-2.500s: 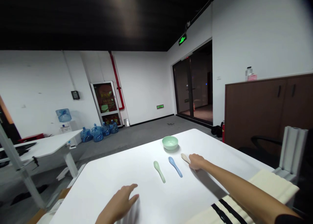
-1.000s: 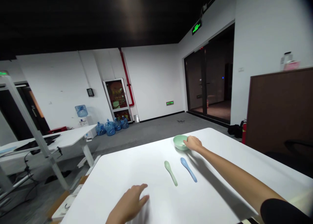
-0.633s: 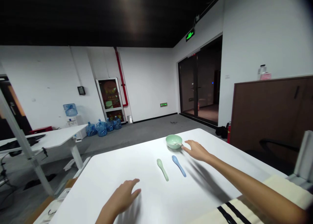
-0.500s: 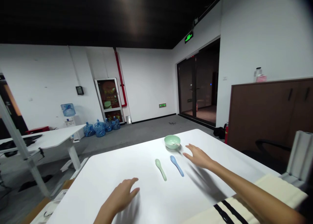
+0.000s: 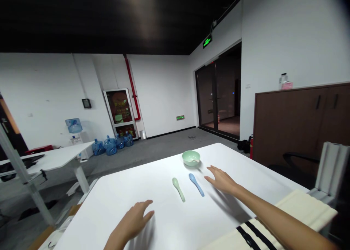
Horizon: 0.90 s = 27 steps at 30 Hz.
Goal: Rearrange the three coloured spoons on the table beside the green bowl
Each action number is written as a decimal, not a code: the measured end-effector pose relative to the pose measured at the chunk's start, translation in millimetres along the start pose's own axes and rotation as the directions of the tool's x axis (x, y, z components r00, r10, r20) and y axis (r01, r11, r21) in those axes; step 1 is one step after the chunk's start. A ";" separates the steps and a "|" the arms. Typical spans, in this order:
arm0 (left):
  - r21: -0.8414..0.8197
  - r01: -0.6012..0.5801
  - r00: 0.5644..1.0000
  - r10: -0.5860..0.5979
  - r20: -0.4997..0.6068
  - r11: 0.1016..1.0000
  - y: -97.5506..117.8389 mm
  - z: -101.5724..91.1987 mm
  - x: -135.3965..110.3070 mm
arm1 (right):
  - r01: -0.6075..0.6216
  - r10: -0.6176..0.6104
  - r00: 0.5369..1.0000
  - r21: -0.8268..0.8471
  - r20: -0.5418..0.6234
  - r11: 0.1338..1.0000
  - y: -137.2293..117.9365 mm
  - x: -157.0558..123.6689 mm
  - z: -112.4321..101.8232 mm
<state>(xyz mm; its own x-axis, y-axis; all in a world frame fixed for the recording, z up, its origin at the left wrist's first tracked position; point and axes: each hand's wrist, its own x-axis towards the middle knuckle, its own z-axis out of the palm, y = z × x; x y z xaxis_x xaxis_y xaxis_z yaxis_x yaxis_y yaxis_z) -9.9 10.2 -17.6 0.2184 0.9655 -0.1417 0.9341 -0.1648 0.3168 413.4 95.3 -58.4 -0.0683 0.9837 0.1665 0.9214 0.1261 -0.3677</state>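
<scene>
Between our left hand (image 5: 131, 219) and right hand (image 5: 221, 180), a green spoon (image 5: 178, 189) and blue spoon (image 5: 196, 184) block twelve o'clock, a pale green bowl (image 5: 190, 158) beyond; white tabletop (image 5: 131, 184) offers passage at ten o'clock.

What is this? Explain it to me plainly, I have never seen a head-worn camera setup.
These pictures come from a camera worn on a person's head, looking forward and down, so the bare arms are that person's own. Their left hand and right hand are open and hold nothing. On the white table lie a long pale green spoon and a long blue spoon, the right hand nearest the blue one. Beyond them sits a round pale green bowl with a pale spoon in it.
</scene>
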 end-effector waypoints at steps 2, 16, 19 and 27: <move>-0.005 -0.004 1.000 0.004 -0.001 1.000 -0.4 0.3 0.1 | 0.000 0.000 1.000 0.002 0.002 1.000 0.4 0.2 0.0; 0.011 -0.004 1.000 0.004 0.006 1.000 6.0 -0.8 -3.3 | 0.006 -0.010 0.999 -0.060 -0.053 0.998 -20.4 38.3 -22.0; 0.007 -0.002 1.000 0.002 0.005 1.000 6.4 -1.0 -4.2 | -0.031 0.028 0.999 -0.086 -0.038 0.996 -33.6 70.4 -32.4; -0.009 0.001 1.000 -0.001 -0.001 1.000 6.0 -1.8 -3.7 | -0.144 0.146 0.989 -0.181 0.001 0.973 -53.4 145.7 -14.3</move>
<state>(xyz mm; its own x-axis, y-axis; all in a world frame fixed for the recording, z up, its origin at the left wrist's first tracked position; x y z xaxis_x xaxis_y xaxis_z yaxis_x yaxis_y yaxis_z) -5.6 6.0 -13.5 0.2167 0.9660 -0.1411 0.9317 -0.1615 0.3254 359.7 230.0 -1.4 0.0667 0.9917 0.1102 0.9755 -0.0416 -0.2161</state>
